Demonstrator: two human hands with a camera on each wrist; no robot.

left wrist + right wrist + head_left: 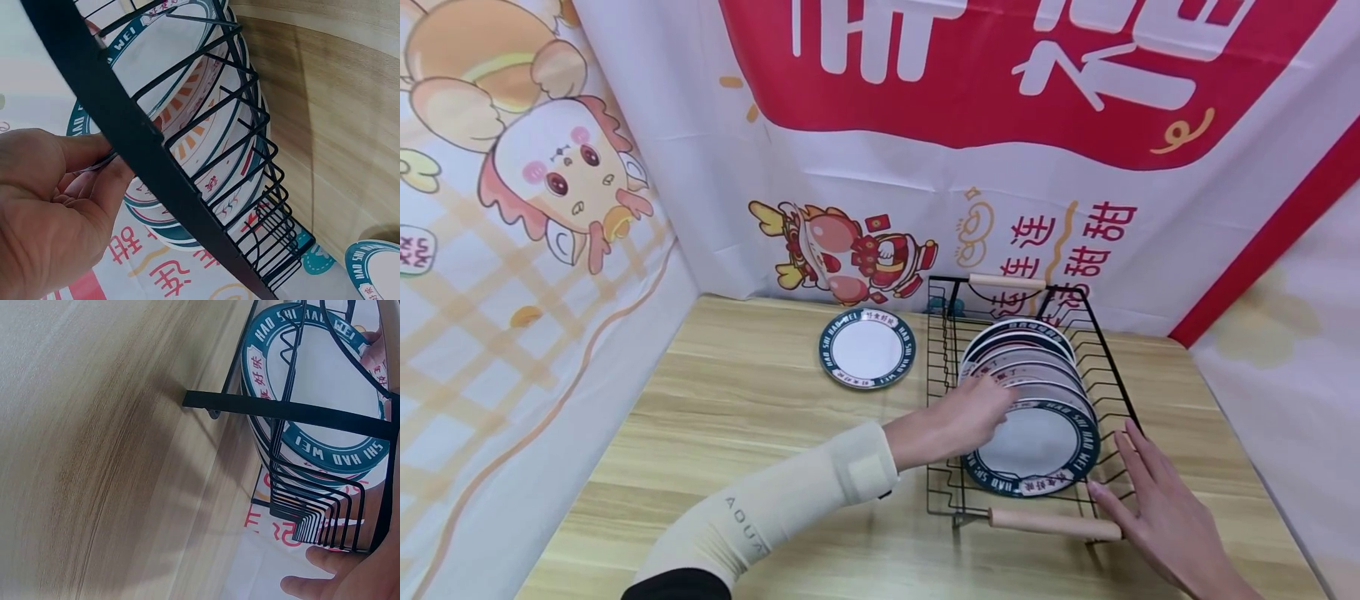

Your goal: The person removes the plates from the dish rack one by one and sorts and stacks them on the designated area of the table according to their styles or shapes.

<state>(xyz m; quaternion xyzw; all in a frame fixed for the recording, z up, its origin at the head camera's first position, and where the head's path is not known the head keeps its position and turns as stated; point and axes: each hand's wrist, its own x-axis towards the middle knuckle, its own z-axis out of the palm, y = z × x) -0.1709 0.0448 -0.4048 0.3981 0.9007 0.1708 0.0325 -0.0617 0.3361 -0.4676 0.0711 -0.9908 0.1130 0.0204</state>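
A black wire dish rack (1116, 375) holds several plates standing in a row, one behind another. At the near end, a white plate (1037, 442) with a dark green lettered rim leans back, its face toward me. My left hand (966, 421) reaches over the rack's left side and pinches the top edge of this plate. In the left wrist view, the thumb and curled fingers of the left hand (69, 194) meet at the plate's rim, partly behind the black side bar. My right hand (1172, 508) rests against the rack's right side near the front corner, fingers extended.
A separate green-rimmed plate (867, 350) lies flat on the wooden table (722, 400), left of the rack. Wooden handles (1052, 523) cross the rack's near and far ends. A printed cloth (880, 167) hangs right behind the rack.
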